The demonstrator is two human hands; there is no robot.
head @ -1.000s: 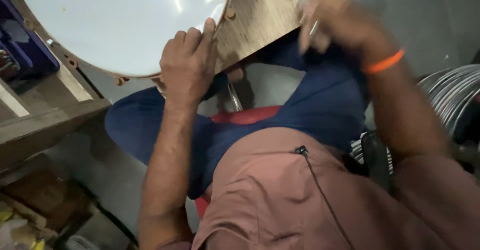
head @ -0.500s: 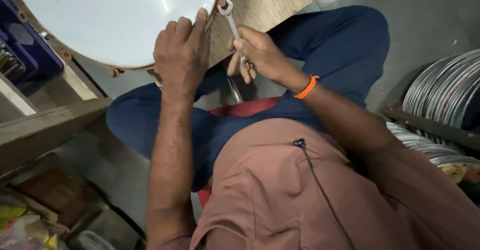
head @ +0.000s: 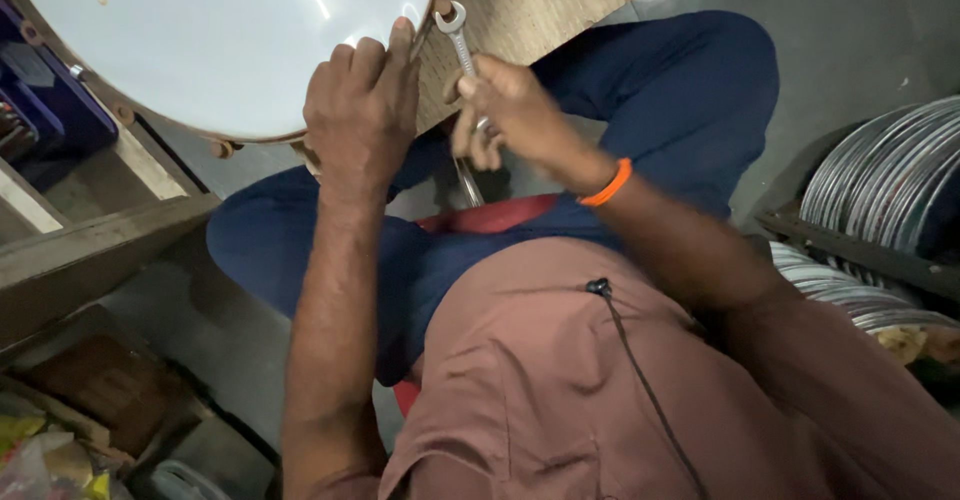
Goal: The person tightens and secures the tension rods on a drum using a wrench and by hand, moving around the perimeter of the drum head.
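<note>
The right hand [head: 505, 110] is closed in a full grip round the shank of a combination spanner [head: 459, 42]; fingers wrapped, thumb on top, nothing loose. The ring end stands just above the grip, pointing up toward the rim of the round drum [head: 215, 30], close to a tuning lug at the edge; whether it sits on the nut can't be told. The lower part of the shank shows below the grip, over the lap.

The left hand [head: 362, 110] is laid flat, fingers spread & curled over the drum's rim w/ no tool in it, just left of the spanner grip. The hold looks meant to steady the drum against turning force, judged from the fingers pressed at the hoop near the lug.

The drum rests tilted on a wooden bench [head: 540, 0], its white skin facing up, above & left of both grips. An orange wristband [head: 607, 184] sits below the right grip. Well right of the grips, stacked metal hoops [head: 880, 185] stand on a shelf. A blue tray [head: 45, 110] lies far left.
</note>
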